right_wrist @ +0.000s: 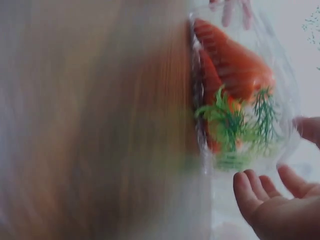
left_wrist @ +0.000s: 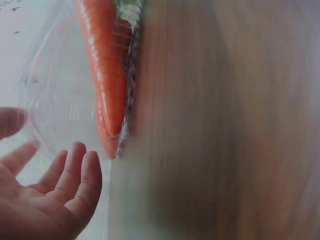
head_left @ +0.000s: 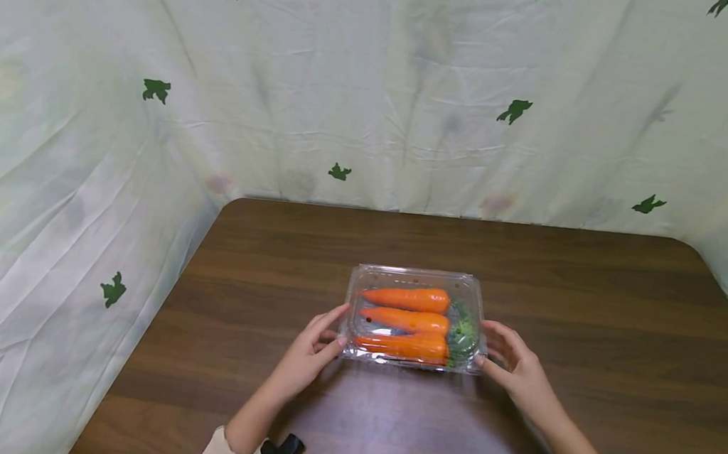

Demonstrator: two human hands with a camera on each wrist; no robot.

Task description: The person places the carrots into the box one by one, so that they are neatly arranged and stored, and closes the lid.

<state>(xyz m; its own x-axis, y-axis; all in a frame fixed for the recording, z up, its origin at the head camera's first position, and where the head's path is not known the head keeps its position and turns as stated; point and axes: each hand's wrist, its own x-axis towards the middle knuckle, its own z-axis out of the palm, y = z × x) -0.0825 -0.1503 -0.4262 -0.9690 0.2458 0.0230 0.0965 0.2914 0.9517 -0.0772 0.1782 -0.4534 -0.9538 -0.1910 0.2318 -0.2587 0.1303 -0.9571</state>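
A clear plastic container [head_left: 420,280] with three orange carrots [head_left: 417,322] and their green tops [head_left: 463,331] sits level over the brown table, between both hands. My left hand [head_left: 305,354] holds its left end, with thumb and forefinger at the edge; in the left wrist view, the other fingers curve loosely beside the carrot tips. My right hand [head_left: 522,378] holds the opposite end by the leafy tops, thumb near the front corner and forefinger farther back. The domed clear wall [right_wrist: 287,95] shows between the carrots and the right thumb.
The brown wooden table [head_left: 588,309] has rounded far corners. A pale cloth [head_left: 379,114] with green leaf-like shapes hangs behind the table and along its sides. Black wrist devices [head_left: 282,453] sit near both cuffs.
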